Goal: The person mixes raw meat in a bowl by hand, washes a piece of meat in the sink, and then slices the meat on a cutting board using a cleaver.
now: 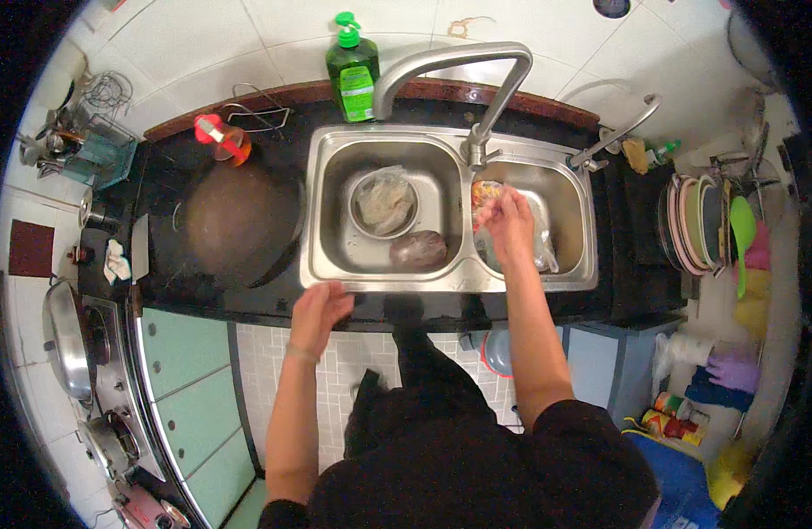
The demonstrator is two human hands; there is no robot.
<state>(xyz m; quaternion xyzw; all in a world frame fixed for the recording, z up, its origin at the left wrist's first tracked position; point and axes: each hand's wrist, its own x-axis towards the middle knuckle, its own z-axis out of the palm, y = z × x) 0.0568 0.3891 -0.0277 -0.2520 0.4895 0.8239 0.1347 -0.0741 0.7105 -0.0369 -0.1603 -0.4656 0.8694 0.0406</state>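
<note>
Over the right basin (566, 218) of the steel double sink is my right hand (509, 221), its fingers bent downward. Below and around it lie a clear plastic bag (543, 248) and a red-and-yellow printed packet (486, 190); whether the fingers grip either is hidden. My left hand (320, 311) hovers at the sink's front left rim, fingers loosely apart, holding nothing. In the left basin (339, 244) sits a round metal bowl (383, 233) with a pale, plastic-wrapped lump (384, 200) inside. Beside the bowl rests a dark, purplish wrapped lump (419, 250).
A tall faucet (505, 99) arches above the sink; a smaller tap (621, 135) stands right. Behind are a green pump bottle (354, 79) and, leftward, a red-topped bottle (226, 140). A large dark wok (240, 218) covers the left counter. Plates (690, 225) stand racked at right.
</note>
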